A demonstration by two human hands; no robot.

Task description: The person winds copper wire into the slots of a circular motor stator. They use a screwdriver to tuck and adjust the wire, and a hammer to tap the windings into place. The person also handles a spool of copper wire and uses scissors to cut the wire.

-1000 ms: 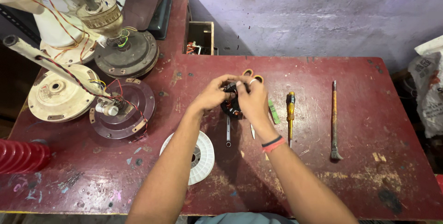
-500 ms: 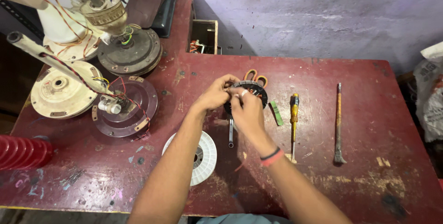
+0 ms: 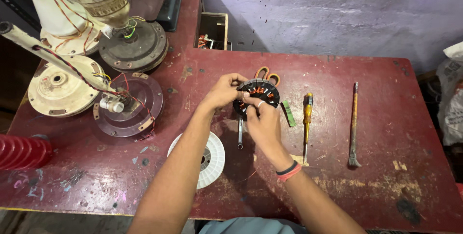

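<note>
at the left edge sit the red coil (image 3: 21, 151) and fan housings (image 3: 59, 88); low centre lies a white spool (image 3: 208, 159). mid-frame, the left hand (image 3: 223, 91) pinches the stator (image 3: 258, 94) rim, and the right hand (image 3: 263, 120) grips its near edge, fingers curled. since a half-second ago the stator sits slightly lifted, closer to the scissors (image 3: 266, 73). rightward lie a screwdriver (image 3: 306, 120) and chisel (image 3: 354, 125).

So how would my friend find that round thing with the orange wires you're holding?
Start at the big dark red table and look just above its middle, where both hands meet. The left hand and right hand hold a round dark motor core, in front of orange-handled scissors. Unlike the white plastic spool lying flat nearby, it is black, ringed with copper-orange wire coils, and lifted off the table.
</note>
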